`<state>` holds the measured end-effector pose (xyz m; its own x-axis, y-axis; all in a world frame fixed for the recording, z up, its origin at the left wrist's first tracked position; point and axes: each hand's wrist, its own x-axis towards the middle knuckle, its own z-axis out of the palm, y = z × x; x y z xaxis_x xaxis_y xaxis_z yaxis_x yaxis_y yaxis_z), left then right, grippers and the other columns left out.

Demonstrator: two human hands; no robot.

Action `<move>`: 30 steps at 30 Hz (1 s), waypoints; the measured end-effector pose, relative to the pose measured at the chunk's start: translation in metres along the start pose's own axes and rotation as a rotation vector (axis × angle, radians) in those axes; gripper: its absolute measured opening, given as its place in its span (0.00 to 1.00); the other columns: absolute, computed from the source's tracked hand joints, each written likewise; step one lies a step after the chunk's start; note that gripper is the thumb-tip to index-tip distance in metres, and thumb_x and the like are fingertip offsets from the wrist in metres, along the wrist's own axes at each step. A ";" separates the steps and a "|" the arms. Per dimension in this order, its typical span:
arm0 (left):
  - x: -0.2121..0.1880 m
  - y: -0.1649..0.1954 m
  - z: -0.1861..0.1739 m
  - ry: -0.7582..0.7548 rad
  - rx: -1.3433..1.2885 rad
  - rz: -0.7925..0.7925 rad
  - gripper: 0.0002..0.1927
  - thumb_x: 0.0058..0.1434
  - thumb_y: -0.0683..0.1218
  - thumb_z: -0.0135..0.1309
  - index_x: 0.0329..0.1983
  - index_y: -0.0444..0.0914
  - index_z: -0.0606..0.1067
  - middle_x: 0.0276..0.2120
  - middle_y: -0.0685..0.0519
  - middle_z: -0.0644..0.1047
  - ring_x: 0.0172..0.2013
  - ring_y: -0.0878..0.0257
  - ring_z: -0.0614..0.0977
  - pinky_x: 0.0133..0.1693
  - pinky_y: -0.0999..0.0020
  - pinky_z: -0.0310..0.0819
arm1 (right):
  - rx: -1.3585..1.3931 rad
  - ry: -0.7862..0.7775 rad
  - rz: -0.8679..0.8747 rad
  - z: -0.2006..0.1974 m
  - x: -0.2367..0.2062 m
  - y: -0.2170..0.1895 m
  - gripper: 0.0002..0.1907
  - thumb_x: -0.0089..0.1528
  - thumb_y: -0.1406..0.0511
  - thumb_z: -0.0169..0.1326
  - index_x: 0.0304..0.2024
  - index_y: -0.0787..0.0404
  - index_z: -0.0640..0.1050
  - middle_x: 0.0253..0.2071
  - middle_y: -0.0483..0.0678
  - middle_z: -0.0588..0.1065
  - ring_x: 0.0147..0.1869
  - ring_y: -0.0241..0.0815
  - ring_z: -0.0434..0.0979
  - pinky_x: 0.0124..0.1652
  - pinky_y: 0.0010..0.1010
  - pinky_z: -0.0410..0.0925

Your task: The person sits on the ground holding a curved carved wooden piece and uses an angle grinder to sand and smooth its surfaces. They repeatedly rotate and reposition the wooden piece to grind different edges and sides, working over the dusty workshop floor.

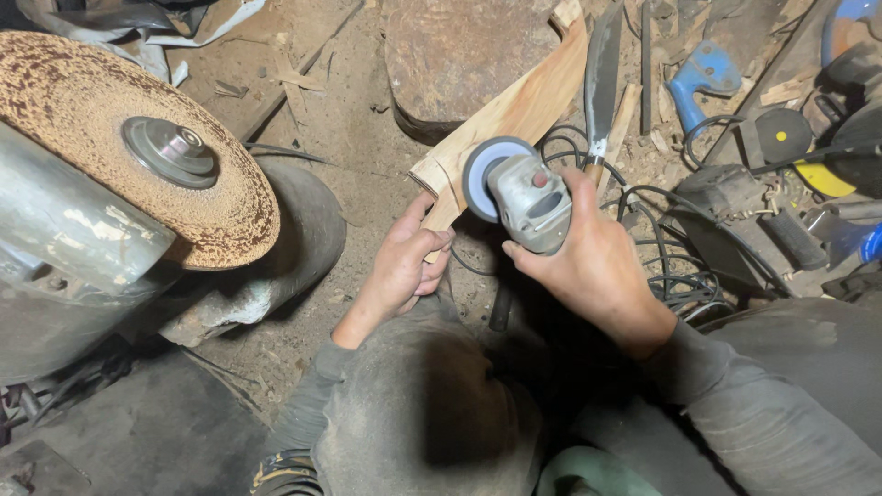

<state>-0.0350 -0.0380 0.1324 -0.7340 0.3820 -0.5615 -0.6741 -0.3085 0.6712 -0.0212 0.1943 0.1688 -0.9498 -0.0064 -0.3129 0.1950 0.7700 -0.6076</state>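
Note:
My left hand (402,264) grips the near end of a curved piece of pale wood (514,115) that runs up and to the right from it. My right hand (588,257) holds a grey angle grinder (531,197). The grinder's round sanding disc (480,174) sits against the wood's edge just above my left hand. Both forearms are in dark grey sleeves, and my knees fill the bottom of the view.
A large worn brown abrasive wheel (129,138) on a metal machine stands at the left. A long metal blade (602,73) lies beside the wood. Black cables (671,276), a blue tool (698,78), other power tools and wood scraps crowd the right on the dirt floor.

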 end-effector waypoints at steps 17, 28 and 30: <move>-0.003 0.003 0.000 0.040 -0.012 -0.011 0.34 0.62 0.37 0.43 0.74 0.38 0.57 0.25 0.57 0.66 0.15 0.73 0.60 0.14 0.76 0.46 | -0.046 -0.005 -0.015 0.002 -0.003 -0.003 0.52 0.50 0.51 0.69 0.67 0.60 0.57 0.42 0.66 0.78 0.46 0.67 0.80 0.45 0.51 0.72; -0.001 -0.001 -0.002 0.009 0.062 0.007 0.36 0.63 0.38 0.43 0.76 0.43 0.55 0.18 0.61 0.60 0.14 0.74 0.57 0.14 0.76 0.45 | -0.001 0.013 -0.035 0.002 0.003 0.000 0.51 0.50 0.52 0.69 0.66 0.61 0.57 0.41 0.68 0.78 0.45 0.68 0.80 0.45 0.52 0.72; 0.000 -0.001 -0.001 0.030 0.053 -0.007 0.36 0.62 0.37 0.43 0.76 0.43 0.54 0.19 0.62 0.61 0.14 0.74 0.57 0.14 0.76 0.44 | 0.032 0.025 -0.108 0.005 0.003 0.000 0.52 0.49 0.52 0.70 0.66 0.63 0.57 0.41 0.69 0.78 0.45 0.68 0.81 0.45 0.51 0.73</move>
<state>-0.0346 -0.0386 0.1310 -0.7317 0.3580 -0.5801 -0.6747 -0.2586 0.6914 -0.0231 0.1915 0.1643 -0.9714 -0.0717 -0.2262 0.0986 0.7451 -0.6596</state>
